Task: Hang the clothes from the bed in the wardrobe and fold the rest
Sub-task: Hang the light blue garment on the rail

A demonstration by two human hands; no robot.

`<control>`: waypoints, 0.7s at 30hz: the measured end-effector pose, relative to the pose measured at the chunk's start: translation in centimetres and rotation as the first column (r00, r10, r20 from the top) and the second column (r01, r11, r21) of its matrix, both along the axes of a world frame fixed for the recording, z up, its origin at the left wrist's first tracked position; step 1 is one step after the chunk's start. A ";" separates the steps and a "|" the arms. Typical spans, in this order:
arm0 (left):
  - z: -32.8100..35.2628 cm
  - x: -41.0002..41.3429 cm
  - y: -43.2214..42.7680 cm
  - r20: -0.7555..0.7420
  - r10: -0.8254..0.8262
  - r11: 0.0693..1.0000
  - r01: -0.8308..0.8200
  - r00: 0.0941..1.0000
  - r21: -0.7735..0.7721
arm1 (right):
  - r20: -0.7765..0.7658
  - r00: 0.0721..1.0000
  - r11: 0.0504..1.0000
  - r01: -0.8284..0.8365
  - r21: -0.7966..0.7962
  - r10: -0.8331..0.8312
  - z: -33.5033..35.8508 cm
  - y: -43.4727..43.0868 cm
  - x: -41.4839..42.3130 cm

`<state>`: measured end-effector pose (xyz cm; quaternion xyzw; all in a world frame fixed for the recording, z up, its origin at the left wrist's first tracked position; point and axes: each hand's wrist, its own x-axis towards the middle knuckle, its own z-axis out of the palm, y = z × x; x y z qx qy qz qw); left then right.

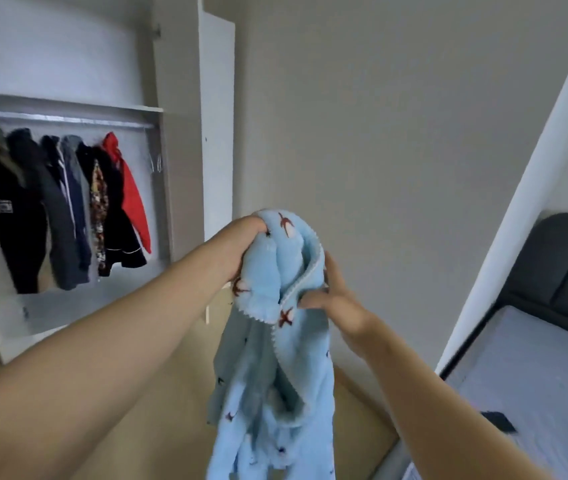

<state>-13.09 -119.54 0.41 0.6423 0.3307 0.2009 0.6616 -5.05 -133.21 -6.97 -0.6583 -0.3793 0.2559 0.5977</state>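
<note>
Beside wardrobe [67,202], left hand [241,244] and right hand [331,296] grip blue garment [275,358] (hanging limp).

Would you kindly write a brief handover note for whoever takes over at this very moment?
Left hand grips the top of the blue fleece garment, held up in the air.
Right hand pinches its trimmed edge lower down.
Wardrobe open; several clothes hang on its rail, apparently spare hangers at the right end.
Bed at right; a small dark item lies on it.
Left: hang or fold the blue garment; what else remains is out of view.
</note>
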 end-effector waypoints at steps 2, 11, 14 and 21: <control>-0.1 -0.7 2.7 -0.018 0.058 0.998 -0.057 0.998 0.038 | -0.074 0.986 0.987 -0.155 -0.040 0.152 -1.1 2.3 -0.6; -1.7 -5.2 18.3 0.006 0.283 0.954 -0.282 0.959 0.098 | -0.043 0.999 0.974 0.017 -0.228 -0.028 -2.0 19.2 -1.4; -2.9 -8.1 24.5 -0.084 0.293 0.934 -0.267 0.952 0.237 | -0.107 0.980 0.970 0.147 -0.194 -0.170 -1.7 25.7 -1.5; -5.0 -12.6 36.8 -0.596 0.430 0.637 0.240 0.678 0.733 | -0.132 0.981 0.989 0.137 -0.048 -0.142 -0.6 38.6 -2.5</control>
